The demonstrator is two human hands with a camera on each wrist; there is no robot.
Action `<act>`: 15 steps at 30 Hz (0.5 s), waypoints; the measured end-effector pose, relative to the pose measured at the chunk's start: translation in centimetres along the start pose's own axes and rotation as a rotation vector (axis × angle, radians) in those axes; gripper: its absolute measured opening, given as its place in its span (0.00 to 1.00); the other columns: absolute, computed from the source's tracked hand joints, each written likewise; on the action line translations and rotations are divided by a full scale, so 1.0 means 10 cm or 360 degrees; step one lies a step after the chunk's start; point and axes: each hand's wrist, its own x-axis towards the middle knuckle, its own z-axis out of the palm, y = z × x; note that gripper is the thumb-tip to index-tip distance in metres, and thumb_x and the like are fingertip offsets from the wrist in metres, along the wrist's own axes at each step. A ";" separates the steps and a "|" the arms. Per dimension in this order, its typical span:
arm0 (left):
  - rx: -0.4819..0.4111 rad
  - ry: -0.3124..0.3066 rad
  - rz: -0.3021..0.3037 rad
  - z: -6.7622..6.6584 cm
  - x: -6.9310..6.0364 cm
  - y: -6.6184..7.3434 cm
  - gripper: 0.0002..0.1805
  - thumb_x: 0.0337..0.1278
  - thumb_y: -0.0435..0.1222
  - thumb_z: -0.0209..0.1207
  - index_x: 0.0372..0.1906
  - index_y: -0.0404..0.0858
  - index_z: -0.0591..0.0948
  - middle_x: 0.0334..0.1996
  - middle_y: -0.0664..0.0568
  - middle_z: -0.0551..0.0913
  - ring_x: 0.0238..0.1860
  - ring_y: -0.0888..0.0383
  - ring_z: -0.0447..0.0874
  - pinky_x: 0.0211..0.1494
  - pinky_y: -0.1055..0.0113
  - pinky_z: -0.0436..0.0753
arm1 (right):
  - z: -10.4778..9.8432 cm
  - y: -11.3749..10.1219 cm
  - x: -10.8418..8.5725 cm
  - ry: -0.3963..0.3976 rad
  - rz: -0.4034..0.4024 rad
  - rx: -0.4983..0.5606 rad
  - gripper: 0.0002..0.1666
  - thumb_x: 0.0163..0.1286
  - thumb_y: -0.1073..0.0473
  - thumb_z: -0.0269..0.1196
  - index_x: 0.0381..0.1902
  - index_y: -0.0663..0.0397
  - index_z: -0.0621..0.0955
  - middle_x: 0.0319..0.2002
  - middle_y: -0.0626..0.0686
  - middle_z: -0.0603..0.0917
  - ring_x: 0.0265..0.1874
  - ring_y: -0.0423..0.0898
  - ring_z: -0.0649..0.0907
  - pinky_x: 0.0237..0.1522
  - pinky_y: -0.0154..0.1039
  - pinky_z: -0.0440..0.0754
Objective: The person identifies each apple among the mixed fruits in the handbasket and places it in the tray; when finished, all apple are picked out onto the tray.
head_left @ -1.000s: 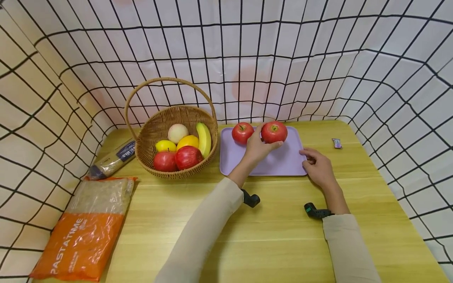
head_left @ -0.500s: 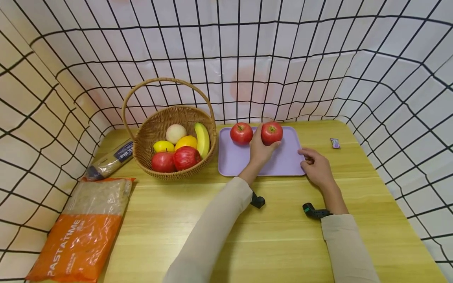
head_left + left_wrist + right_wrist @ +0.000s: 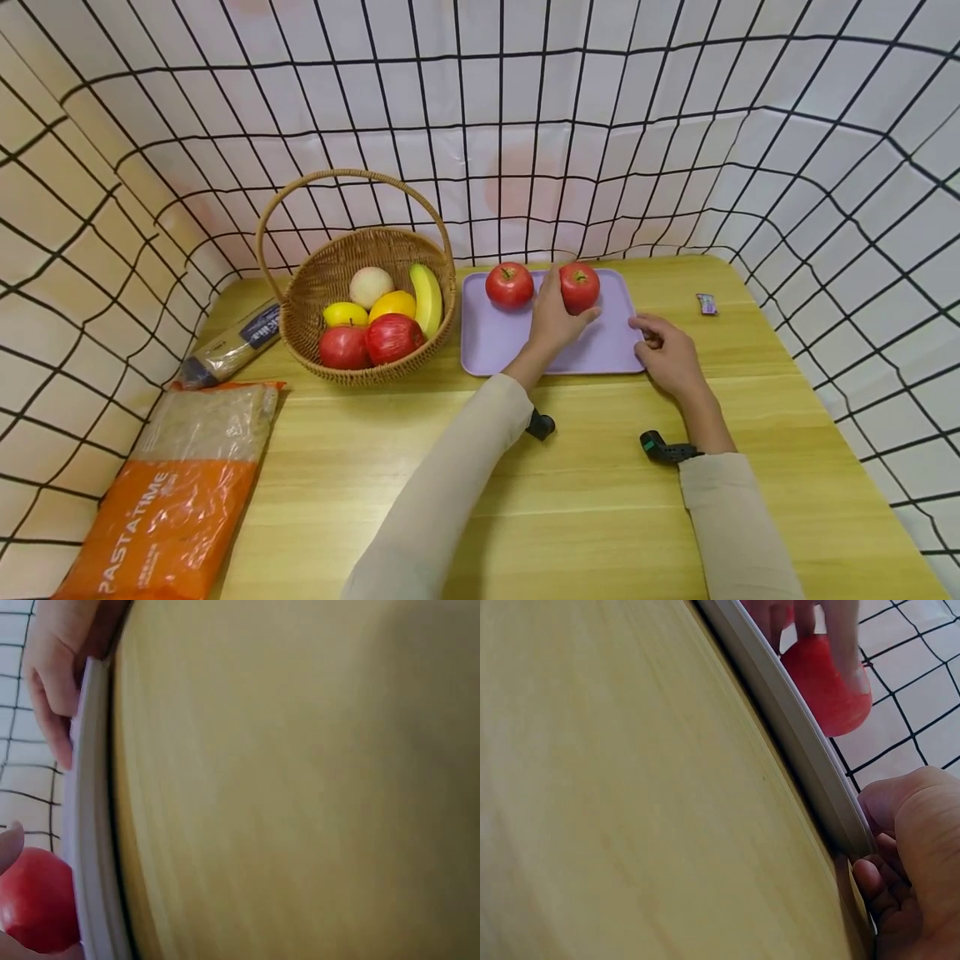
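Note:
A red apple (image 3: 581,288) is on the right half of the lilac tray (image 3: 487,346), and my left hand (image 3: 555,321) holds it with the thumb at its near side and the fingers along its left. In the right wrist view the held apple shows beyond the tray rim. A second red apple (image 3: 509,285) lies at the tray's back left, beside my left fingers. At the tray's right edge, my right hand (image 3: 671,357) pinches the rim; the right wrist view shows the right thumb (image 3: 881,801) over it and curled fingers below.
Left of the tray stands a wicker basket (image 3: 300,333) with a tall handle, holding apples, a banana, a peach and yellow fruits. An orange pasta bag (image 3: 165,508) and another packet (image 3: 232,342) lie farther left. A small purple sachet (image 3: 707,304) lies right. Grid-patterned cloth surrounds the table.
The held apple has come down slightly toward the tray and looks smaller. My left wrist and forearm have swung right. The right hand keeps its place on the rim.

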 end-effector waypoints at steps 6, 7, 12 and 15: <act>-0.0018 0.0042 0.0203 -0.17 -0.12 0.11 0.46 0.58 0.48 0.72 0.78 0.46 0.63 0.74 0.50 0.69 0.72 0.51 0.71 0.72 0.55 0.76 | 0.02 0.02 0.01 0.0001 0.0001 -0.0004 0.26 0.70 0.68 0.57 0.65 0.60 0.80 0.69 0.61 0.77 0.50 0.50 0.76 0.44 0.21 0.69; -0.0036 0.0045 0.0229 -0.22 -0.14 0.13 0.45 0.58 0.48 0.72 0.77 0.46 0.64 0.74 0.49 0.70 0.71 0.51 0.72 0.71 0.55 0.77 | 0.02 0.01 0.02 0.0000 0.0002 -0.0003 0.26 0.70 0.68 0.57 0.65 0.60 0.80 0.69 0.61 0.77 0.50 0.50 0.76 0.44 0.21 0.69; -0.0145 0.0015 0.0319 -0.49 -0.29 0.21 0.44 0.57 0.50 0.73 0.76 0.51 0.66 0.74 0.53 0.71 0.71 0.49 0.72 0.70 0.49 0.78 | 0.01 -0.01 0.01 -0.0005 0.0007 -0.0009 0.26 0.70 0.67 0.57 0.65 0.60 0.80 0.70 0.61 0.76 0.50 0.51 0.77 0.44 0.21 0.69; -0.0227 -0.0060 0.0395 -0.66 -0.37 0.23 0.44 0.55 0.52 0.74 0.76 0.54 0.68 0.73 0.55 0.72 0.71 0.48 0.73 0.70 0.50 0.79 | 0.01 -0.02 0.00 0.0006 -0.0003 -0.0010 0.26 0.69 0.68 0.57 0.65 0.60 0.80 0.69 0.62 0.76 0.50 0.51 0.77 0.44 0.20 0.69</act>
